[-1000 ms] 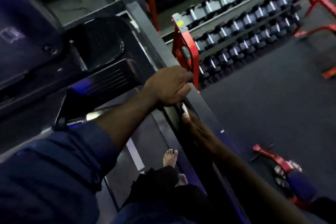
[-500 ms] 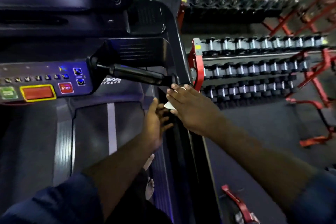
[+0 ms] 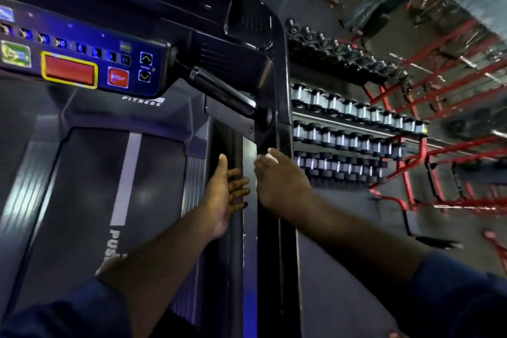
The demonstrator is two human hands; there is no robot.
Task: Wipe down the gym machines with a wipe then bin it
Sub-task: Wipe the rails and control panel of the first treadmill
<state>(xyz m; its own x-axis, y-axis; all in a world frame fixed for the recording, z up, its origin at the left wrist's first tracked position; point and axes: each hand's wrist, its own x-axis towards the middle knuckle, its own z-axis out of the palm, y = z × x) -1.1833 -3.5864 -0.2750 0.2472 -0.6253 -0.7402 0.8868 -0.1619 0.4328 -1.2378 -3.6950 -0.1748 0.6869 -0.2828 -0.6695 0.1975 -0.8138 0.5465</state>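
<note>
The right hand (image 3: pixel 279 181) reaches toward the treadmill's upright post (image 3: pixel 282 107), fingers curled loosely over a small pale scrap, apparently the wipe (image 3: pixel 267 157), which peeks out only at the fingertips just below the post's junction with the handlebar (image 3: pixel 225 90); whether the hand truly pinches it or merely cups it I cannot tell. The left hand (image 3: pixel 226 195) is spread, fingers fanned, flat near the dark side rail (image 3: pixel 236 145) left of the post and holding nothing. The picture is blurred, so contact with the rail is uncertain. Risks from here: the wipe, so little of it exposed, could slip from a loose hold and fall beside the post to the floor; a bunched wipe would clean only a narrow strip; and a sweep up past the handlebar could brush the red stop button (image 3: pixel 118 77) on the console (image 3: pixel 82 35) left of the post.
</note>
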